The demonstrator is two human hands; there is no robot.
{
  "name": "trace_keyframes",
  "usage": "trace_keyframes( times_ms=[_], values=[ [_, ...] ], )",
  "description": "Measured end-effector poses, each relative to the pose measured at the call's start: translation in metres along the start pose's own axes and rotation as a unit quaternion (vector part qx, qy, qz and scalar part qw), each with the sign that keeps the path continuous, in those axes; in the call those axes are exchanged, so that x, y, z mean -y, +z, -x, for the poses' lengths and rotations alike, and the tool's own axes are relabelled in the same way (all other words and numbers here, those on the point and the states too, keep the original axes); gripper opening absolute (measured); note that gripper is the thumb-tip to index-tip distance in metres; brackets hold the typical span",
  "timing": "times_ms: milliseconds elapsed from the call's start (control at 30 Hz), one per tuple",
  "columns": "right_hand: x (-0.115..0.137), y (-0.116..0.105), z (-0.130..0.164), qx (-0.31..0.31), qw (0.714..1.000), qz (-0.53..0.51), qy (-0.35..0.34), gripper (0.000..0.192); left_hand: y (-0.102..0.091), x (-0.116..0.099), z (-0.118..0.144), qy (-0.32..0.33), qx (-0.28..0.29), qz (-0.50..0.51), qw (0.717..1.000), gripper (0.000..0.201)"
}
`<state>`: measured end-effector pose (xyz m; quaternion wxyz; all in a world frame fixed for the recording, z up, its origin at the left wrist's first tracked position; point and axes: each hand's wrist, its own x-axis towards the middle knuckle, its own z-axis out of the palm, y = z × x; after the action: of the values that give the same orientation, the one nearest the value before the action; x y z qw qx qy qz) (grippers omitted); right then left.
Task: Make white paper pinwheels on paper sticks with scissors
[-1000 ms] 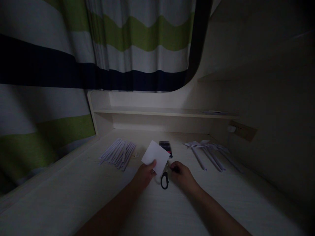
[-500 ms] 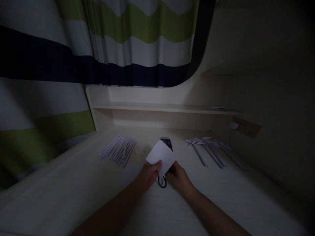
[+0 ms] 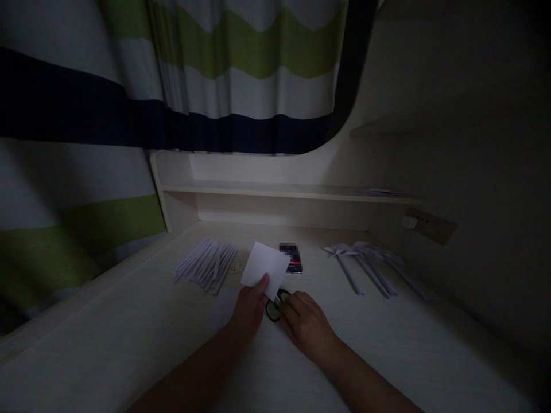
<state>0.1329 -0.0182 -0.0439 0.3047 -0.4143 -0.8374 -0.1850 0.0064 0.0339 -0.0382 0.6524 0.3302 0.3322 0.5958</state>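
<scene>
Paper and scissors now shifted left, nearer the strips. Left hand (image 3: 249, 307): pinches white paper square (image 3: 264, 268) above the desk (image 3: 129, 344). Right hand (image 3: 305, 324): fingers closed on black scissors (image 3: 272, 310), beneath the paper. Rolled paper strips (image 3: 206, 267) lie left.

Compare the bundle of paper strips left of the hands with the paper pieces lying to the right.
The paper strips lie packed side by side as plain straight sticks. The paper pinwheels are spread apart, each a stick with a folded, pointed head at its far end. The strips lie nearer the left hand, which holds a white paper square; the pinwheels lie beyond the right hand, which is on the black scissors. Both groups are pale paper resting on the desk.
</scene>
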Motion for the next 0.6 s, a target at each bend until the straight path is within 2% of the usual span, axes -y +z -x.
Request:
trace_keyframes(
  times_ms=[167, 367, 467, 600],
  values=[
    [0.004, 0.004, -0.001, 0.072, 0.993, 0.043, 0.079, 0.011, 0.002, 0.005, 0.002, -0.007, 0.007, 0.032, 0.999, 0.023],
    [0.008, -0.003, -0.006, 0.16, 0.972, 0.012, 0.173, 0.009, 0.006, 0.006, 0.006, -0.022, 0.03, 0.026, 0.999, 0.024],
    [0.008, -0.002, -0.007, 0.164, 0.963, -0.011, 0.214, 0.009, 0.008, 0.005, 0.009, -0.02, 0.036, 0.037, 0.998, 0.028],
    [0.003, -0.001, -0.005, 0.133, 0.956, -0.064, 0.255, 0.013, 0.011, 0.006, 0.01, -0.028, 0.051, 0.069, 0.996, 0.029]
  ],
)
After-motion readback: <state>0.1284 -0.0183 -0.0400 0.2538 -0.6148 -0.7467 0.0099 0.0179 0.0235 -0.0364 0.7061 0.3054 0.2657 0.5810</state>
